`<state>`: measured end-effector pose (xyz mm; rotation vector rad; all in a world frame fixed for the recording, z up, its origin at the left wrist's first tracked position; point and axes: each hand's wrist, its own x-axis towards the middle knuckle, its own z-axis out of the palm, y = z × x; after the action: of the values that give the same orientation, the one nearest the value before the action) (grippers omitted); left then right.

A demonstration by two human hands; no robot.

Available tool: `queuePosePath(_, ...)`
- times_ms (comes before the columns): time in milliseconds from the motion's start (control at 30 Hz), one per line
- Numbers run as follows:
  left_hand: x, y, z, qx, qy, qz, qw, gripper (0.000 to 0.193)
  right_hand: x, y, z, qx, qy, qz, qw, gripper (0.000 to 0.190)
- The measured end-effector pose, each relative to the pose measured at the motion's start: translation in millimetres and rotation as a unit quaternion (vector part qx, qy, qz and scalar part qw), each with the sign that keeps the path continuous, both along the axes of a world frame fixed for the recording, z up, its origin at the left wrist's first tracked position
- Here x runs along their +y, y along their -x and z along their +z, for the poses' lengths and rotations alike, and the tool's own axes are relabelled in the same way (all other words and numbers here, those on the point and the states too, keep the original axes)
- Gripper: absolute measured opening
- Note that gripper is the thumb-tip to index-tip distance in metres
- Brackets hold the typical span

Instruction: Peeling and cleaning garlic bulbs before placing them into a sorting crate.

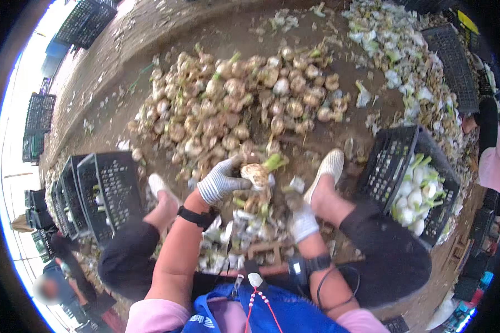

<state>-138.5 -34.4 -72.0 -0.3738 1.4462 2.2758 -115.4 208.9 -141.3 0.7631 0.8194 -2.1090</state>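
My left hand (223,181), in a striped knit glove with grey-coated fingers, grips a bulb (255,174), onion or garlic, with brownish outer skin. A short green stem (276,161) points away from it to the right. My right hand (302,218), gloved as well, hovers lower right of that bulb, apart from it. Motion blurs its fingers, so whether they hold anything cannot be seen. Beneath both hands lie loose white peelings (250,227). Beyond them spreads a big heap of unpeeled bulbs (216,104) on the earthen ground.
At right, a tilted black plastic crate (389,160) holds peeled white bulbs (414,200). More black crates (108,187) stand by my left leg. A long bank of peelings (412,70) runs along the upper right. Other people (492,162) sit at both sides.
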Motion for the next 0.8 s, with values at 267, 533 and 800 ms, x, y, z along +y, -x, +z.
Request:
queuePosePath(267, 64, -97, 72, 0.135, 0.269, 0.068, 0.951, 0.092, -26, -6, 70, 0.18, 0.096, 0.102, 0.974, 0.043)
queuePosePath(533, 87, -133, 102, 0.209, 0.588, 0.122, 0.772, 0.075, -36, -22, 101, 0.345, -0.043, 0.162, 0.923, 0.032)
queuePosePath(800, 63, -135, 105, 0.264, 0.527, 0.168, 0.79, 0.075, -33, -19, 121, 0.321, -0.089, 0.252, 0.909, 0.03)
